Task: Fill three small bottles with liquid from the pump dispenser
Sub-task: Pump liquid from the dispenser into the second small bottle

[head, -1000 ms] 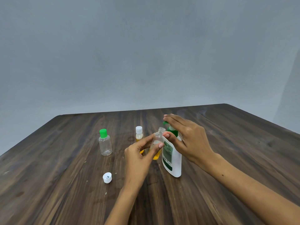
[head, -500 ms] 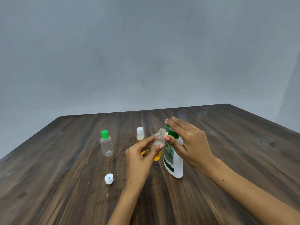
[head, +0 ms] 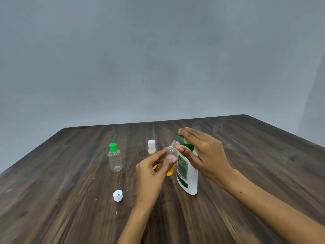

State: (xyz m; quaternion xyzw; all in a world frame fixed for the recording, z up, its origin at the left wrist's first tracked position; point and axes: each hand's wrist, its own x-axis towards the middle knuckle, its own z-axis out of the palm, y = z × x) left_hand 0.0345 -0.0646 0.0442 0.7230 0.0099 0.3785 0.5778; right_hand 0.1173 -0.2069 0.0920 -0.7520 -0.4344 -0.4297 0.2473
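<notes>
Pinching an uncapped clear bottle (head: 171, 158) between thumb and fingertips, the left hand (head: 151, 170) holds it upright beside the white pump dispenser (head: 187, 173), its open neck just under the green nozzle. Yellow liquid fills the bottle's lower part. The right hand (head: 204, 155) arches over the green pump head (head: 186, 144), fingers laid straight across its top, thumb near the small bottle's shoulder. Compared with half a second ago, both hands keep much the same pose, with the nozzle tip now showing past the fingertips. On the wooden table (head: 263, 155) stand a green-capped empty bottle (head: 115, 160) and a white-capped filled bottle (head: 151, 149); a loose white cap (head: 117, 195) lies nearer the camera.
</notes>
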